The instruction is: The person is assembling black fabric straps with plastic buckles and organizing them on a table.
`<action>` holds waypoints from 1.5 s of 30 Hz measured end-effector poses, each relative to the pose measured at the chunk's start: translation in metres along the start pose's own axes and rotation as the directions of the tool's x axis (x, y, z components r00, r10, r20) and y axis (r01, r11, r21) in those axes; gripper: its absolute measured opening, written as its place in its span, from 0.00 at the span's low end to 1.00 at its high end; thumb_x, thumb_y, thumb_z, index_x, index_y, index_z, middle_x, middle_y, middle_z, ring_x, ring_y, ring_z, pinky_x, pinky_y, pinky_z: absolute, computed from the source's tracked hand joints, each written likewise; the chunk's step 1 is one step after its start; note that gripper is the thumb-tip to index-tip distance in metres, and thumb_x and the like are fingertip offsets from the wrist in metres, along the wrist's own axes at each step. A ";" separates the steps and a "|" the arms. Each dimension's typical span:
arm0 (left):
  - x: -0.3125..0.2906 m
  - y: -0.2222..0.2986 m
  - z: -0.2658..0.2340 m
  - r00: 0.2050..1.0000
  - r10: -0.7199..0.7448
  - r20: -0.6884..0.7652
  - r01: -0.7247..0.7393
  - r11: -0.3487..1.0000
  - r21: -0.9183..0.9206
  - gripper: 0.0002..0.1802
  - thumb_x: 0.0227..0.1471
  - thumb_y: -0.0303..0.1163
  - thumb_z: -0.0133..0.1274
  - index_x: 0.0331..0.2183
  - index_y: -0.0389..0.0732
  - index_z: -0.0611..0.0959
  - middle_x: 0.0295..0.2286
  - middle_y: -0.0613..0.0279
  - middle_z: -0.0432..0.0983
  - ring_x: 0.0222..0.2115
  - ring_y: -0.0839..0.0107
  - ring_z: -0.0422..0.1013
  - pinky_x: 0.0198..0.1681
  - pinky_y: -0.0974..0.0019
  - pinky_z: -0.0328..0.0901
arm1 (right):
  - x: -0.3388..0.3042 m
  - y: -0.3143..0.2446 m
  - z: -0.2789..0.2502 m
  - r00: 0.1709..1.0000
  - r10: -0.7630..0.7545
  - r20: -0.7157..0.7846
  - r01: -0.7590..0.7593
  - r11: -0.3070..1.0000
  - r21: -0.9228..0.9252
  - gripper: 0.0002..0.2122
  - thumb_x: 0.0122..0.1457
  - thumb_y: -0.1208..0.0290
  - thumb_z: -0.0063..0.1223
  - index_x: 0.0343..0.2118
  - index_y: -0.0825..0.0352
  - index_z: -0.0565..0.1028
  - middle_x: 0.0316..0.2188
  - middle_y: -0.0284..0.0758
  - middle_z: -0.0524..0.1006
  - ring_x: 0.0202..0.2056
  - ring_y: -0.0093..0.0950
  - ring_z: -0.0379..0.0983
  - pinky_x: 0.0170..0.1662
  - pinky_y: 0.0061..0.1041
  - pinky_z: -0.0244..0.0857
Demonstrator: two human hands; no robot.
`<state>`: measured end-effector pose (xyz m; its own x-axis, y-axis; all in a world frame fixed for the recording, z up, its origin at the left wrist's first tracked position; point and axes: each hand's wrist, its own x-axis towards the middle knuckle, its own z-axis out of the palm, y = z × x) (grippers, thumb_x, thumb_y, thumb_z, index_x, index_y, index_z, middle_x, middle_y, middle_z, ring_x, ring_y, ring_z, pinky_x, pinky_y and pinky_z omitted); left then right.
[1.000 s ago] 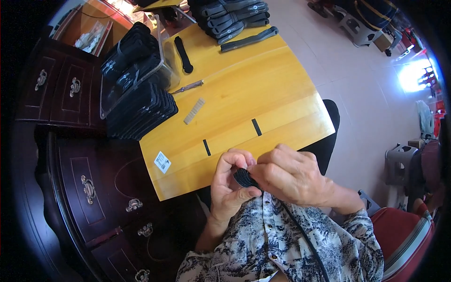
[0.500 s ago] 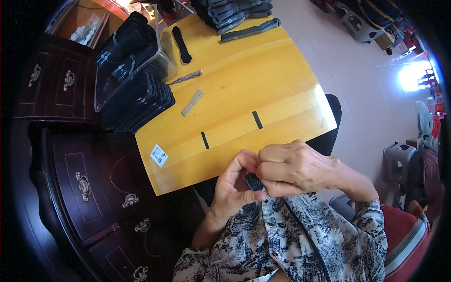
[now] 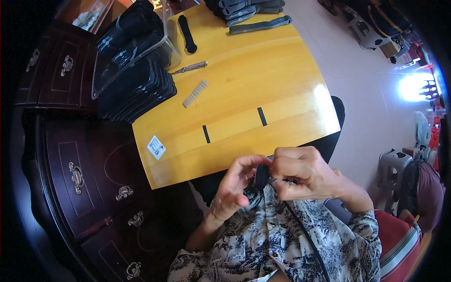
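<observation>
A coiled black band [image 3: 260, 177], ribbed and soft-looking, sits between the hands in front of the patterned shirt [image 3: 277, 225], just off the near edge of the yellow wooden surface [image 3: 277, 70]. The left hand [image 3: 236, 183] has its grip curled around the band; the right hand [image 3: 303, 173] has its grip pinched on its end. On the glossy surface lie two flat black strips [image 3: 262, 116], a ridged beige strip [image 3: 195, 94], a white label [image 3: 154, 147], a slim pointed tool [image 3: 191, 67] and grey straps [image 3: 260, 25]. Dark carved drawers [image 3: 70, 150] stand left, pale floor [image 3: 324, 51] right. A clear plastic bin [image 3: 174, 50] holds black bundles [image 3: 129, 30].
</observation>
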<state>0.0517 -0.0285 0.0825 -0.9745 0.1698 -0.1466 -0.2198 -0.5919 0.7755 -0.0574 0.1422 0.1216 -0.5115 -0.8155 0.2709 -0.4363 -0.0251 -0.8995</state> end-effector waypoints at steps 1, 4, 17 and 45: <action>-0.001 0.002 0.003 0.999 0.032 -0.003 -0.032 0.994 0.100 0.47 0.42 0.60 0.58 0.50 0.34 0.62 0.46 0.56 0.64 0.49 0.69 0.60 0.53 0.65 0.55 | 0.001 -0.002 0.002 0.999 -0.004 0.041 0.006 0.999 -0.046 0.06 0.42 0.76 0.54 0.21 0.65 0.67 0.19 0.35 0.66 0.21 0.33 0.67 0.22 0.30 0.60; 0.000 0.002 0.004 0.997 0.064 -0.046 -0.052 0.972 0.231 0.38 0.49 0.55 0.54 0.49 0.35 0.64 0.43 0.59 0.65 0.47 0.72 0.61 0.51 0.68 0.55 | 0.003 -0.004 0.006 0.996 -0.039 0.086 0.056 0.977 -0.205 0.06 0.43 0.75 0.53 0.21 0.65 0.67 0.21 0.35 0.67 0.22 0.33 0.69 0.21 0.30 0.62; -0.003 0.006 0.003 1.000 -0.025 0.000 0.024 0.972 0.234 0.33 0.59 0.55 0.36 0.50 0.34 0.64 0.39 0.61 0.68 0.42 0.75 0.64 0.46 0.74 0.60 | 0.025 -0.026 -0.010 0.929 -0.055 0.366 0.263 0.795 -0.546 0.08 0.52 0.65 0.51 0.30 0.63 0.70 0.34 0.31 0.75 0.31 0.26 0.74 0.27 0.24 0.70; 0.025 0.062 -0.030 0.903 0.130 -0.409 -0.280 0.901 -0.332 0.25 0.61 0.54 0.34 0.24 0.44 0.66 0.18 0.70 0.58 0.15 0.79 0.57 0.18 0.72 0.56 | 0.027 -0.006 0.034 0.879 -0.407 0.248 0.470 0.822 -0.322 0.09 0.44 0.72 0.57 0.20 0.63 0.66 0.17 0.29 0.61 0.19 0.23 0.64 0.21 0.25 0.59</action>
<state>0.0119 -0.0844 0.1088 -0.9273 -0.2456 -0.2827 0.0599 -0.8425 0.5354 -0.0433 0.1001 0.1231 -0.0892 -0.8501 0.5189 -0.8373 -0.2182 -0.5013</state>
